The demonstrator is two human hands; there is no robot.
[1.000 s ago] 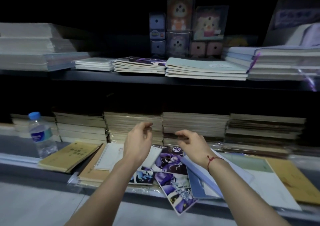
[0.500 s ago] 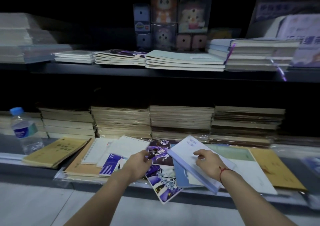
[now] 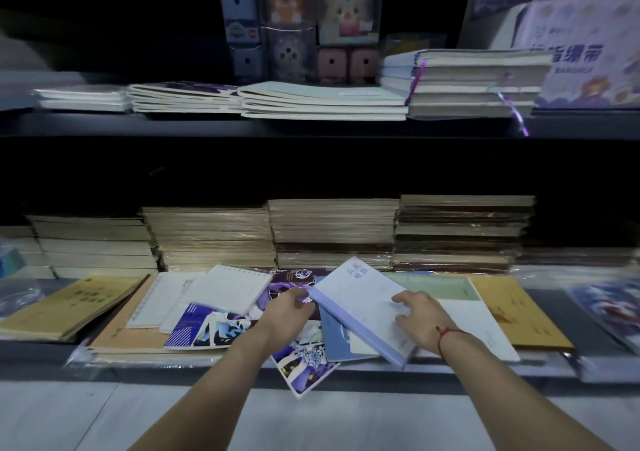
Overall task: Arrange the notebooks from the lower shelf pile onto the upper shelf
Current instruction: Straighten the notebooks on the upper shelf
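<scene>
The pale blue notebook [image 3: 363,307] lies tilted atop the loose pile on the lower shelf [image 3: 381,369], at 6 o'clock of the view. It is pressed by the right hand [image 3: 420,319], fingers spread flat on the cover, nothing clasped. Its 9 o'clock corner is met by the left hand [image 3: 285,312]; a pinch or mere touch cannot be told (fingertips hidden). The spine should be gripped from both sides before lifting, so the purple notebooks [image 3: 304,357] underneath, overhanging the edge, aren't dragged off. The upper shelf [image 3: 207,126] waits at 12 o'clock.

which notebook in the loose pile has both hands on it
The pale blue notebook: left hand at its corner, right hand flat on its cover.
</scene>
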